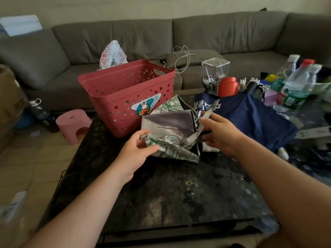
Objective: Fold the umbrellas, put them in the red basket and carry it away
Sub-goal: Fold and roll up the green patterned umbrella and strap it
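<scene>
A green-and-white patterned umbrella (170, 129) lies half collapsed on the dark table (161, 190), just in front of the red basket (125, 97). My left hand (138, 151) pinches the canopy's near left edge between thumb and fingers. My right hand (216, 131) grips the umbrella's right side, with its white strap (208, 113) sticking up past the fingers. A navy blue umbrella (250, 115) lies spread on the table behind my right hand. The basket looks empty from here.
At the table's back right stand plastic bottles (295, 86), a red canister (228, 86), a clear box (215, 68) and pens. A grey sofa (197, 36) runs behind, with a white bag (112, 54) and a cable. On the floor at the left is a pink stool (73, 122).
</scene>
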### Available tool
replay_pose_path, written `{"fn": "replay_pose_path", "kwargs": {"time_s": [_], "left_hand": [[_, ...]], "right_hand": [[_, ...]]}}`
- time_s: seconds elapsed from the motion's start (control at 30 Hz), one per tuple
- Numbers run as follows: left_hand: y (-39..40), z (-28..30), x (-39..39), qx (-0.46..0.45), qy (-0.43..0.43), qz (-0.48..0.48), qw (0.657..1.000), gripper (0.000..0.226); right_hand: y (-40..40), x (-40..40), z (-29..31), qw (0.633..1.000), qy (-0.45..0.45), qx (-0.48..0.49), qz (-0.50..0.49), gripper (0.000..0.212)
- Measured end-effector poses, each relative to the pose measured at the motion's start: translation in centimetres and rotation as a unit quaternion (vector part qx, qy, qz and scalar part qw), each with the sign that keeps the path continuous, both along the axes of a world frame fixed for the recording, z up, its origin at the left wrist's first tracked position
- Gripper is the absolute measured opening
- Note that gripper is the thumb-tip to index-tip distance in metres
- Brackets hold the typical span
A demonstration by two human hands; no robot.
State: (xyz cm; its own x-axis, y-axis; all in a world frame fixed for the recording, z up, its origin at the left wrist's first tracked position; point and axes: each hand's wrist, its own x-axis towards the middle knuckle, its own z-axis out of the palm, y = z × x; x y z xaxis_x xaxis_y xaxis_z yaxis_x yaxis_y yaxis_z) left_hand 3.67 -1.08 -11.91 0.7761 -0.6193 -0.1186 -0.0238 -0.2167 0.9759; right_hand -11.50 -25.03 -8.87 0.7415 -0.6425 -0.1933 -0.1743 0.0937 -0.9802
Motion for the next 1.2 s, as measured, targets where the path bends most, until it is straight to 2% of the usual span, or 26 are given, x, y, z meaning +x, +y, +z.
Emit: {"fn": "replay_pose_path", "kwargs": {"time_s": [0.03, 0.1, 0.17, 0.2, 0.3, 0.33, 0.4, 0.43, 0.47, 0.5, 0.57, 0.63, 0.67, 0.73, 0.77, 0.8, 0.83, 0.9, 0.93, 1.0, 1.03, 1.1, 1.13, 1.2], "left_hand": [[0.0, -0.2, 0.0, -0.002, -0.014, -0.019, 1.000, 0.071], [-0.3, -0.6, 0.1, -0.003, -0.049, -0.060, 0.997, 0.094], [-0.9, -1.3, 0.6, 0.015, -0.092, -0.085, 0.992, 0.105], [-1.2, -1.7, 1.0, 0.026, -0.111, -0.083, 0.990, 0.107], [-2.0, -2.2, 1.8, 0.040, -0.136, -0.023, 0.990, 0.090], [-2.2, -2.3, 2.0, 0.040, -0.142, 0.000, 0.989, 0.082], [-2.5, -2.5, 2.5, 0.036, -0.150, 0.035, 0.987, 0.068], [-2.6, -2.5, 2.6, 0.036, -0.151, 0.042, 0.987, 0.064], [-2.7, -2.7, 2.8, 0.038, -0.148, 0.042, 0.987, 0.062], [-2.6, -2.8, 3.0, 0.041, -0.141, 0.037, 0.988, 0.062], [-2.5, -2.9, 3.3, 0.042, -0.118, 0.027, 0.992, 0.065], [-2.3, -2.7, 3.5, 0.039, -0.102, 0.016, 0.994, 0.072], [-2.3, -2.6, 3.6, 0.037, -0.099, 0.012, 0.994, 0.078], [-2.0, -2.8, 3.8, 0.031, -0.097, 0.004, 0.995, 0.092], [-1.9, -2.8, 3.8, 0.035, -0.109, -0.001, 0.993, 0.096], [-1.7, -2.9, 3.7, 0.042, -0.134, 0.000, 0.990, 0.097], [-1.6, -3.1, 3.7, 0.056, -0.170, 0.008, 0.984, 0.096], [-1.4, -3.3, 3.7, 0.088, -0.210, 0.023, 0.973, 0.093], [-1.4, -3.3, 3.5, 0.099, -0.196, 0.016, 0.975, 0.093], [-1.5, -3.7, 3.3, 0.119, -0.170, -0.011, 0.978, 0.089], [-1.5, -3.8, 3.3, 0.129, -0.176, -0.016, 0.976, 0.084], [-1.3, -3.6, 3.4, 0.134, -0.170, -0.007, 0.976, 0.065], [-1.2, -3.5, 3.5, 0.137, -0.157, -0.007, 0.978, 0.058], [-0.5, -3.4, 3.6, 0.163, -0.156, -0.031, 0.974, 0.057]], "right_hand": [[0.2, 0.1, 0.0, 1.000, -0.001, 0.018, 0.010, 0.017], [0.6, 0.5, -0.4, 0.999, 0.018, -0.019, 0.019, 0.019], [1.1, 1.0, -0.4, 1.000, 0.009, -0.020, -0.004, 0.008], [1.1, 1.2, -0.3, 1.000, -0.015, -0.003, -0.023, 0.012], [0.6, 1.3, 0.8, 0.990, -0.103, 0.094, -0.022, 0.016], [0.3, 1.2, 1.0, 0.985, -0.125, 0.118, 0.005, 0.024], [-0.4, 1.1, 0.9, 0.974, -0.161, 0.158, 0.034, 0.054], [-0.7, 1.2, 0.8, 0.972, -0.163, 0.170, 0.015, 0.067], [-0.8, 1.2, 0.6, 0.974, -0.154, 0.166, -0.023, 0.071], [-0.9, 1.3, 0.4, 0.980, -0.127, 0.138, -0.067, 0.063], [-1.1, 1.0, 0.0, 0.993, -0.034, 0.015, -0.110, 0.038], [-1.6, 0.4, -0.8, 0.981, 0.084, -0.156, -0.075, 0.023], [-1.9, 0.0, -1.2, 0.961, 0.137, -0.237, -0.028, 0.022], [-1.9, -1.0, -1.8, 0.895, 0.235, -0.368, 0.094, 0.022], [-1.6, -1.4, -2.0, 0.860, 0.270, -0.406, 0.149, 0.041], [-1.5, -1.7, -2.2, 0.844, 0.283, -0.413, 0.191, 0.070], [-1.2, -1.9, -2.4, 0.852, 0.277, -0.386, 0.217, 0.093], [-0.4, -1.7, -3.4, 0.850, 0.290, -0.380, 0.223, 0.118], [0.2, -1.4, -4.0, 0.827, 0.312, -0.417, 0.211, 0.119], [1.8, -1.1, -5.0, 0.784, 0.348, -0.485, 0.170, 0.107], [2.4, -0.8, -5.3, 0.786, 0.349, -0.490, 0.142, 0.095], [2.5, -0.3, -5.5, 0.833, 0.316, -0.445, 0.088, 0.068], [2.3, -0.4, -5.1, 0.850, 0.308, -0.420, 0.080, 0.063], [1.5, -0.8, -4.6, 0.866, 0.295, -0.394, 0.088, 0.067]]}}
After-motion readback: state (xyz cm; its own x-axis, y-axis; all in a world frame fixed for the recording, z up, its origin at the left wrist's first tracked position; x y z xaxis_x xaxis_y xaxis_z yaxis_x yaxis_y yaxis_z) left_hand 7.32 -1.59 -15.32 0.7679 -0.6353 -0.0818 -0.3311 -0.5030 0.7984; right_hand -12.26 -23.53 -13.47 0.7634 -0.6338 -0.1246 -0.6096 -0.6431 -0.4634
